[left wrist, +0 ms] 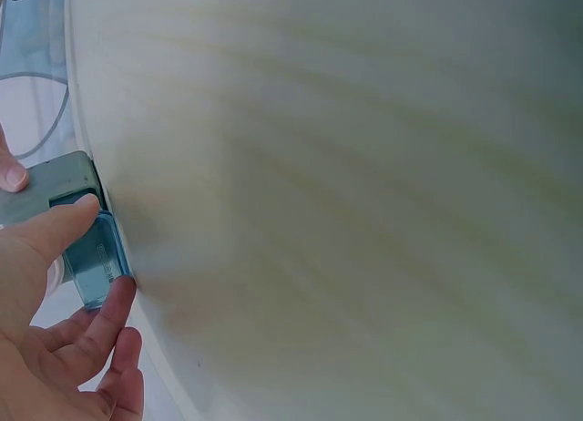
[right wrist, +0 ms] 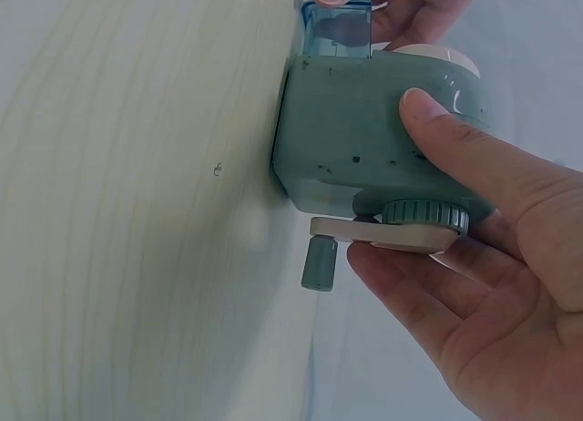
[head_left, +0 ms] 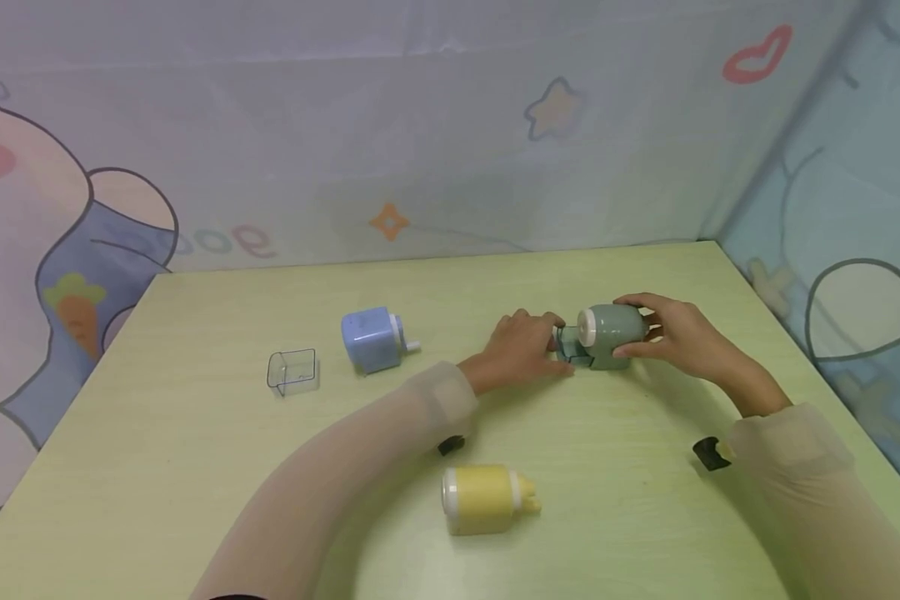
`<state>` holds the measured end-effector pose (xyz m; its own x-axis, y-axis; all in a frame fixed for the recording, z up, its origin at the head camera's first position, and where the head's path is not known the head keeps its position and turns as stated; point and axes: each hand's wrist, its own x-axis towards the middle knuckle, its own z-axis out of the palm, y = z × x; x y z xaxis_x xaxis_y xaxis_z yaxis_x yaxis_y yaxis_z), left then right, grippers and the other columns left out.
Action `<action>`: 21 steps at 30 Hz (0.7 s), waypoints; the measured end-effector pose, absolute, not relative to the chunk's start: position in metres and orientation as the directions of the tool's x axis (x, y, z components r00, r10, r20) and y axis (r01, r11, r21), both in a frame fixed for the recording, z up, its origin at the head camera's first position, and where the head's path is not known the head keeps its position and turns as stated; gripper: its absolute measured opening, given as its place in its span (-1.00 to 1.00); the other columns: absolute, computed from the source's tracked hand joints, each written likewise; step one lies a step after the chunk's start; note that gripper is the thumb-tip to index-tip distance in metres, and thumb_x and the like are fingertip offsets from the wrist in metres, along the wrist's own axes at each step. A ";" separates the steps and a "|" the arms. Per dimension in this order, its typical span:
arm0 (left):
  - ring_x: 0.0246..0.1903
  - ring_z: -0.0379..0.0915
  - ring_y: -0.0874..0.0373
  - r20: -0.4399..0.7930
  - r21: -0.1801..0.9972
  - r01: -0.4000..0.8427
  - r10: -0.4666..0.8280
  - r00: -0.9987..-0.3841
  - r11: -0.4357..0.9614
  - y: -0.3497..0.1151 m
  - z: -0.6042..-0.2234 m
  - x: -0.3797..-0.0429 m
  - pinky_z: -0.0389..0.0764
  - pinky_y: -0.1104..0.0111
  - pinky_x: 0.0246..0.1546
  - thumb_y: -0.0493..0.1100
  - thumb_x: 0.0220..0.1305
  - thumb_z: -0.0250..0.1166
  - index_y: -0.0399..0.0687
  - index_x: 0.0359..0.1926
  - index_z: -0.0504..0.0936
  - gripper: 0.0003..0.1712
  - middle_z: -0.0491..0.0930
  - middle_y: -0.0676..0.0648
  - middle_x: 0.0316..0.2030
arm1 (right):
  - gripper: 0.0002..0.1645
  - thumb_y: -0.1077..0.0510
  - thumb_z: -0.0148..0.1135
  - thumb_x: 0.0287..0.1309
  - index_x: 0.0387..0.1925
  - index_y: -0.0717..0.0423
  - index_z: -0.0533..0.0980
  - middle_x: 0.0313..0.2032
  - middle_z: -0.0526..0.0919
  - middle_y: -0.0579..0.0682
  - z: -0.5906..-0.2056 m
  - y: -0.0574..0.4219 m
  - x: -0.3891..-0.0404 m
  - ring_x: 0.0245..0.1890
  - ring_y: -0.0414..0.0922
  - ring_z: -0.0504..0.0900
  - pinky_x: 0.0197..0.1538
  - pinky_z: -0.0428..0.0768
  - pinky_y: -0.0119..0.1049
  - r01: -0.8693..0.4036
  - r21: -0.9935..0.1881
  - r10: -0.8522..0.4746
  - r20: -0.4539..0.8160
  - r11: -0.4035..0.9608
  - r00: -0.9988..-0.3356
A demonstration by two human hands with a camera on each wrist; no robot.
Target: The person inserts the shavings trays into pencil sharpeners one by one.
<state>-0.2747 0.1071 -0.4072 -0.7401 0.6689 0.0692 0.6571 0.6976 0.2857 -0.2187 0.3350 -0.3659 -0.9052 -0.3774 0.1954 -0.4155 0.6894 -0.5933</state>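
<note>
A green crank pencil sharpener [head_left: 617, 325] stands at the right of the table, its white-ringed end facing left. My right hand [head_left: 682, 337] grips its body from the crank side, thumb on one wall and fingers by the crank [right wrist: 383, 231]. Out of the opposite end sticks a bluish see-through shavings drawer [left wrist: 96, 257], partly inside the body. My left hand [head_left: 521, 346] pinches this drawer between thumb and fingers, as the left wrist view shows.
Left of my hands stands a blue crank sharpener [head_left: 371, 340], with a loose clear drawer [head_left: 292, 372] beside it. A yellow sharpener [head_left: 480, 500] lies nearer, between my forearms. A printed cloth [head_left: 450, 150] hangs behind the table.
</note>
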 end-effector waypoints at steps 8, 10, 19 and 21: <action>-0.37 0.21 0.25 0.060 0.289 0.657 0.671 -0.739 0.697 0.111 -0.408 -0.276 0.22 0.43 -0.35 0.32 -0.04 0.29 0.00 0.16 0.36 -0.19 0.45 0.23 -0.39 | -0.24 0.13 0.39 -0.08 0.14 0.28 0.28 -0.05 0.45 0.24 -0.366 0.335 -0.219 -0.22 0.06 0.55 -0.27 0.55 -0.15 -0.406 -0.601 -0.375 0.183 0.689 -0.909; -0.37 0.21 0.25 0.062 0.288 0.659 0.673 -0.737 0.695 0.112 -0.408 -0.276 0.22 0.43 -0.36 0.32 -0.03 0.29 0.00 0.16 0.36 -0.19 0.44 0.22 -0.40 | -0.24 0.13 0.39 -0.09 0.14 0.28 0.28 -0.05 0.46 0.24 -0.366 0.335 -0.219 -0.22 0.06 0.55 -0.27 0.55 -0.15 -0.406 -0.599 -0.375 0.185 0.690 -0.909; -0.37 0.22 0.25 0.066 0.283 0.669 0.682 -0.728 0.687 0.115 -0.409 -0.277 0.23 0.43 -0.36 0.32 -0.03 0.28 -0.02 0.15 0.36 -0.20 0.43 0.24 -0.40 | -0.24 0.13 0.39 -0.09 0.15 0.25 0.29 -0.05 0.46 0.22 -0.367 0.337 -0.219 -0.22 0.04 0.55 -0.29 0.55 -0.19 -0.392 -0.610 -0.367 0.173 0.688 -0.914; -0.38 0.22 0.25 0.071 0.279 0.675 0.686 -0.724 0.683 0.115 -0.408 -0.277 0.24 0.43 -0.37 0.32 -0.02 0.28 -0.02 0.14 0.37 -0.21 0.43 0.23 -0.40 | -0.24 0.12 0.40 -0.09 0.14 0.25 0.29 -0.05 0.46 0.21 -0.367 0.337 -0.219 -0.23 0.03 0.55 -0.29 0.55 -0.19 -0.391 -0.611 -0.366 0.174 0.688 -0.914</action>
<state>-0.2766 0.1155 -0.4082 -0.7238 0.6864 0.0711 0.6752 0.6830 0.2786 -0.2194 0.3369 -0.3668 -0.9144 -0.3656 0.1738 -0.3913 0.6880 -0.6112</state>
